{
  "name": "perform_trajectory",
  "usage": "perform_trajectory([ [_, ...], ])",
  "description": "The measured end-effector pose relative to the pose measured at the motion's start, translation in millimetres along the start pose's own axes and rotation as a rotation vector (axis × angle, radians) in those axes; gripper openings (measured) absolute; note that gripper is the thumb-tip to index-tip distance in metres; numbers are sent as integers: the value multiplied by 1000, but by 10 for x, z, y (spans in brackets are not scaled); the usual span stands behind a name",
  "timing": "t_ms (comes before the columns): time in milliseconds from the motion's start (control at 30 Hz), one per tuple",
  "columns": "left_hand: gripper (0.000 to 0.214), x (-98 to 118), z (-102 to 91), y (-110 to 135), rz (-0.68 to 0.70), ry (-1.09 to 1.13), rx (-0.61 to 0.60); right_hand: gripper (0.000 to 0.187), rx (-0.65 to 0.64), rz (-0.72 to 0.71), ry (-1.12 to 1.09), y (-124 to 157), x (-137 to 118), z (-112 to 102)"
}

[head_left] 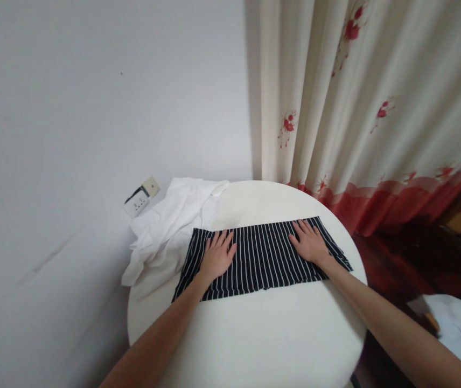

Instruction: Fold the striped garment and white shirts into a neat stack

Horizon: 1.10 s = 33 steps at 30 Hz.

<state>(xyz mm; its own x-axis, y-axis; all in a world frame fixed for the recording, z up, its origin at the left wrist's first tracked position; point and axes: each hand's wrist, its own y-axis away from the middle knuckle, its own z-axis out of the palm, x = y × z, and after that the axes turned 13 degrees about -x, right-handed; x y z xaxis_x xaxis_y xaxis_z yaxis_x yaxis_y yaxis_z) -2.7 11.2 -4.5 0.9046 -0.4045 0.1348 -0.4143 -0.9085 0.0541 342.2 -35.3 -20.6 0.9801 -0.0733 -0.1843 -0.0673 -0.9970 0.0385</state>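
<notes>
Black-and-white striped cloth (260, 256): folded, laid flat across the round white counter (263, 337). Left hand (217, 257) and right hand (310, 245): palms down upon it, fingers extended and parted. Crumpled white fabric (169, 231): counter's left side, beside the cloth.

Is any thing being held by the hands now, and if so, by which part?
Nothing is gripped: the left hand and right hand lie flat on the striped cloth, near its two ends.
</notes>
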Motion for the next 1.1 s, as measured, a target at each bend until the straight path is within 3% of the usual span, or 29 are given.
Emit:
perform_trajectory([
  [100,57,-261,-12,94,-79,-30,46,63,15,60,15,11,238,-11],
  [200,57,-334,-21,146,-123,-47,61,64,18,84,23,7,320,4],
  [467,56,-241,-43,186,-148,-181,31,64,3,121,79,12,276,16],
  [667,56,-133,26,340,-109,-201,47,63,34,119,98,245,447,69],
  [767,56,46,-17,366,-134,-181,33,61,87,146,112,380,465,42],
  [833,56,265,-78,341,-87,-159,14,59,147,140,122,439,350,-29],
  [900,56,545,-128,287,39,-127,-1,57,183,86,112,473,116,-117],
  [1000,55,955,-118,189,239,-81,-14,56,139,-68,52,504,-356,-184],
  [1100,54,1184,-17,125,324,-56,-42,56,65,-226,-1,542,-736,-108],
])
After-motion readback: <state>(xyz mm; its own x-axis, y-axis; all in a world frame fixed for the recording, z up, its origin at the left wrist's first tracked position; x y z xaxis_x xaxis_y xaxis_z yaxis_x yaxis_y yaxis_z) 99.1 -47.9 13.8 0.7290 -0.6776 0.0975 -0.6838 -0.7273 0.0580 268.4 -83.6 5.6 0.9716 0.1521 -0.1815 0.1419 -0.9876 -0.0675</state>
